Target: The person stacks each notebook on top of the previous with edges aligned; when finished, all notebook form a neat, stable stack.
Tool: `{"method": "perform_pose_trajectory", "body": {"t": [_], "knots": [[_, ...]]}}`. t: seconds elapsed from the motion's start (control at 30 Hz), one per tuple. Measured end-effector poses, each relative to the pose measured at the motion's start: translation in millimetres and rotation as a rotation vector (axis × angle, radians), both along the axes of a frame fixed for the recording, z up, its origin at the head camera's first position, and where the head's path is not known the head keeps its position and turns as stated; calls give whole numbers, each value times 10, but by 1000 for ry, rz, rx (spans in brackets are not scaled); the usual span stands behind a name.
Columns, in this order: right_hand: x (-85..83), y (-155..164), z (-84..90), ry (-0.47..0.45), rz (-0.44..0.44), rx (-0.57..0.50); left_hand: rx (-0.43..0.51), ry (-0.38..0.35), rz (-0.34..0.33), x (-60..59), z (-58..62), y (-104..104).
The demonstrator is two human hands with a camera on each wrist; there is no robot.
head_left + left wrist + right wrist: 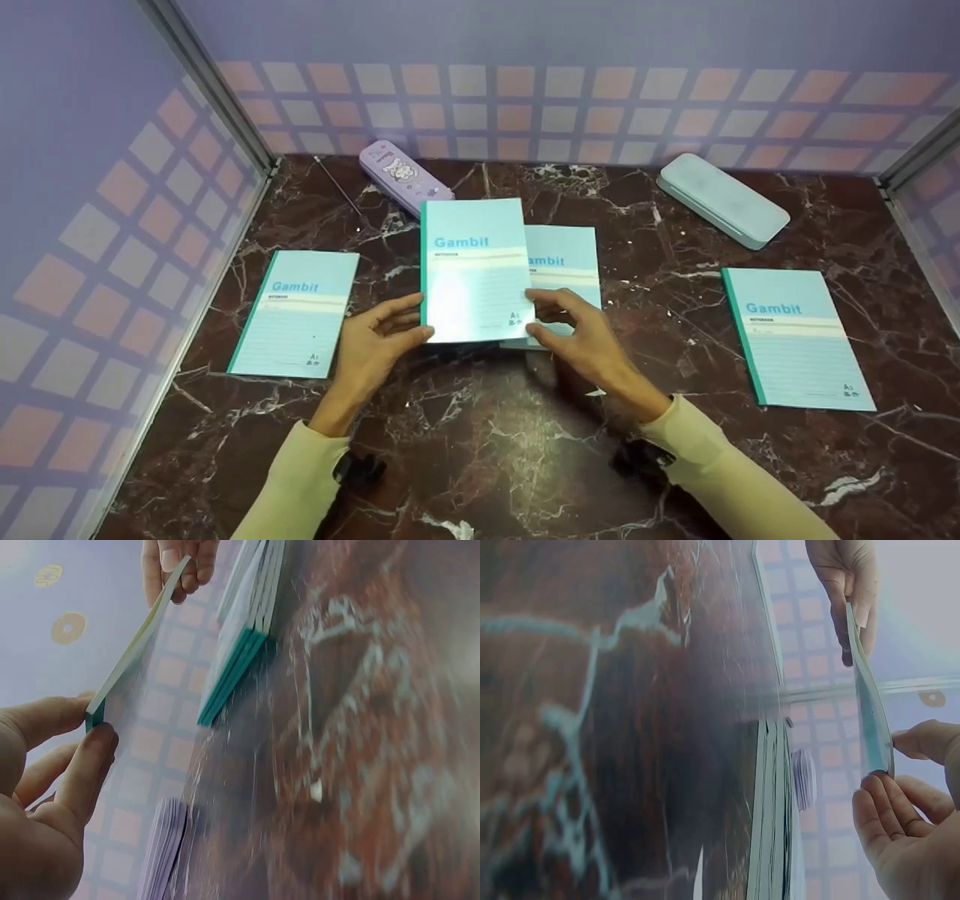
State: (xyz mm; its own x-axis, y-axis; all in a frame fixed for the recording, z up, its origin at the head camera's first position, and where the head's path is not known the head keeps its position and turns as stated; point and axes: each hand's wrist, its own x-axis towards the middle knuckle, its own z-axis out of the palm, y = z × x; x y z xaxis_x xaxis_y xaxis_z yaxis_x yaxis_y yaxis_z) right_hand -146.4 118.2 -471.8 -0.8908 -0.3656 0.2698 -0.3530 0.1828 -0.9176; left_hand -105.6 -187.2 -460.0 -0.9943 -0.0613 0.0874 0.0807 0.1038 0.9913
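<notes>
Above the worktop's (pixel 480 465) centre, both hands pinch one notebook (pixel 474 270): left hand (pixel 373 346) at seven o'clock, right hand (pixel 586 341) at five. Apparently mid-lift off the stack (pixel 566 259); next needs a steady carry.

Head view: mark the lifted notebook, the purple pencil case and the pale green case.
lifted notebook (pixel 472 270), head view, on the middle of its front cover.
purple pencil case (pixel 401 172), head view, on the printed top of its lid.
pale green case (pixel 721 199), head view, on the flat top of its lid.
</notes>
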Motion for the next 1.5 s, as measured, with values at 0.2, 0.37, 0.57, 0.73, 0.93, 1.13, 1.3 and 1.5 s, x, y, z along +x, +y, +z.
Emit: {"method": "perform_pose_trajectory", "body": {"t": [0.2, 0.37, 0.57, 0.73, 0.93, 1.13, 1.3, 1.5], "knots": [[-3, 155, 25, 15, -55, 61, 37, 19, 3, -106, -4, 174], [-5, 277, 14, 31, -68, 72, 42, 17, -17, -163, -13, 280], [-12, 410, 5, -11, -114, 95, 23, 18, -41, -250, -27, 419], [-7, 527, -22, -77, -140, 111, -20, 22, -70, -292, -58, 516], [3, 624, -17, -104, -159, 125, -68, 8, -83, -328, -102, 622], [-1, 687, -43, -117, -182, 152, -116, -10, -96, -350, -129, 696], [-19, 732, -79, -80, -183, 205, -151, 3, -133, -358, -161, 738], [-33, 774, -118, -28, -201, 298, -186, -43, -148, -376, -189, 780]]}}
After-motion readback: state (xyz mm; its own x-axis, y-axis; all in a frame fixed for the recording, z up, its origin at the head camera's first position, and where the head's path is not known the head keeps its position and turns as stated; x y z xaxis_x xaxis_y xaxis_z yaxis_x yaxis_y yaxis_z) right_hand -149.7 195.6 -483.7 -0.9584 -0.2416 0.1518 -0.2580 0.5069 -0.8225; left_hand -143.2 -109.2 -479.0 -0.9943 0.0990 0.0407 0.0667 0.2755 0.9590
